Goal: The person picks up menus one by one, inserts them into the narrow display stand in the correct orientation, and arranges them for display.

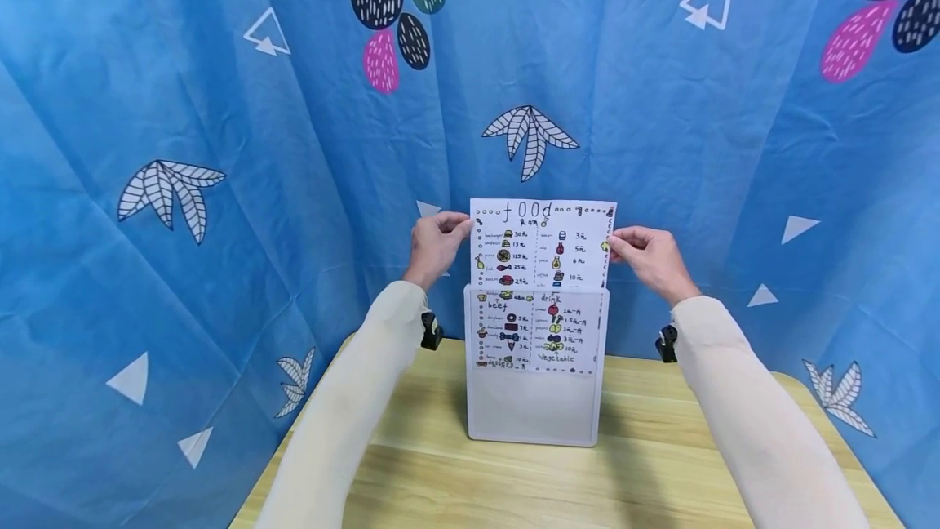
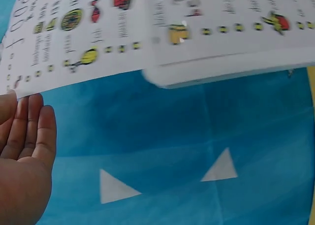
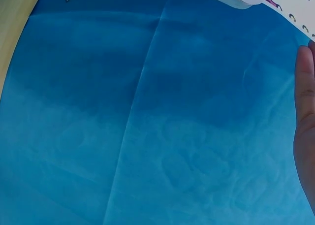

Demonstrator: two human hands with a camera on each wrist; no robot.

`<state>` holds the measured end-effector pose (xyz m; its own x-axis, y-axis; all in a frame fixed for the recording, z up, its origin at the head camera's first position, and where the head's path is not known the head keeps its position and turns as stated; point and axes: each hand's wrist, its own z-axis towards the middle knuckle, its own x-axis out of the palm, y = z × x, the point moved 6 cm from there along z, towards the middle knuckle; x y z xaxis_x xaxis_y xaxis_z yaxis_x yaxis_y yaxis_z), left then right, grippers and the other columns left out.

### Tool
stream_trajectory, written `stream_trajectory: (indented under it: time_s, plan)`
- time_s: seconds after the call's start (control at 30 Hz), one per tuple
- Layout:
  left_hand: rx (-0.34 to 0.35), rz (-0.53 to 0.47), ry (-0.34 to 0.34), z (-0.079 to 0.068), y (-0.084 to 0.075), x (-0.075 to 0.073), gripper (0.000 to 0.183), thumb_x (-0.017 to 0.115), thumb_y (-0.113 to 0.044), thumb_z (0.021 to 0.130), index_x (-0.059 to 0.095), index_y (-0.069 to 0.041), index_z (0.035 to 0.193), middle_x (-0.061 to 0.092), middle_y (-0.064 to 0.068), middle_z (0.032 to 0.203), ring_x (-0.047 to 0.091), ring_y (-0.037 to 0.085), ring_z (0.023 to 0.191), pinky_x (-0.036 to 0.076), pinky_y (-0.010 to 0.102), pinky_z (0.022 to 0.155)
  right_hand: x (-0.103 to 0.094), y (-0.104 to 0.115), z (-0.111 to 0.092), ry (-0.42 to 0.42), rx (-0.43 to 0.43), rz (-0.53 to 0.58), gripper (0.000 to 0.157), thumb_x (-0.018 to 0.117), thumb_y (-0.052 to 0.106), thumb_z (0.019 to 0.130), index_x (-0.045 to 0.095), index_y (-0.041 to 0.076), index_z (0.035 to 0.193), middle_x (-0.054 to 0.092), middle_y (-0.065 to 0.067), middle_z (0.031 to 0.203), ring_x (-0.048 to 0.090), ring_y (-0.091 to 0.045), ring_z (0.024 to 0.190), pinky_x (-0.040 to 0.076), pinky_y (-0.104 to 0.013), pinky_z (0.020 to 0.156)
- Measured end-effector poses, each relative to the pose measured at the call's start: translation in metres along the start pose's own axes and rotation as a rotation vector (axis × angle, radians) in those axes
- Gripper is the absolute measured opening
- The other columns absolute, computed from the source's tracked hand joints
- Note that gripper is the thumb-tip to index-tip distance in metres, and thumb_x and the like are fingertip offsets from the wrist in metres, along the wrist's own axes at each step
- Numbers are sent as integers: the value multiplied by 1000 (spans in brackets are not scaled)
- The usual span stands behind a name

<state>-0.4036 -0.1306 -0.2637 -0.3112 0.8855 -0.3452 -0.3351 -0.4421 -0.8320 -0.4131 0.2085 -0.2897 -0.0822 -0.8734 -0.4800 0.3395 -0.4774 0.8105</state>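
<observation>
A handwritten paper food menu (image 1: 539,255) stands upright, its lower half inside a clear sign holder (image 1: 532,406) on the table. Doodles, prices and the heading "food" cover the sheet. At its left edge near the top, my left hand (image 1: 436,243) pinches the paper between thumb and fingers. My right hand (image 1: 652,258) pinches the opposite edge slightly lower. In the left wrist view, the left hand (image 2: 29,141) has its thumb on the paper's corner and its fingers behind. Only part of the right hand (image 3: 305,102) shows in the right wrist view, beside the paper's edge.
The holder stands on a light wooden table (image 1: 411,464) near its back edge. A blue patterned curtain (image 1: 323,121) hangs close behind and along both sides. Dark wrist cameras are strapped over both cream sleeves (image 1: 374,398).
</observation>
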Motion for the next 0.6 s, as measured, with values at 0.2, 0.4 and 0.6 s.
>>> stream_trajectory:
  time_s: [0.2, 0.4, 0.6]
  plan:
    - [-10, 17, -19, 8, -14, -3, 20, 69, -21, 97, 75, -6, 108, 71, 8, 97, 67, 21, 92, 54, 36, 83, -2, 3, -1, 13, -3, -10, 40, 61, 34, 101, 67, -1, 121, 71, -20, 108, 72, -14, 88, 49, -49, 98]
    - [-29, 24, -13, 7, -12, -1, 19, 69, -20, 97, 75, -5, 107, 71, 8, 96, 67, 21, 90, 55, 36, 82, -12, 19, 5, -46, -64, 30, 42, 61, 34, 100, 67, -2, 121, 72, -17, 107, 71, -13, 89, 53, -38, 93]
    - [-23, 29, -12, 6, -9, -1, 19, 68, -19, 97, 75, -5, 107, 71, 8, 95, 67, 21, 89, 55, 35, 81, -18, 32, 12, -123, -102, 58, 36, 65, 32, 98, 70, 0, 112, 74, -7, 98, 72, -17, 89, 56, -23, 81]
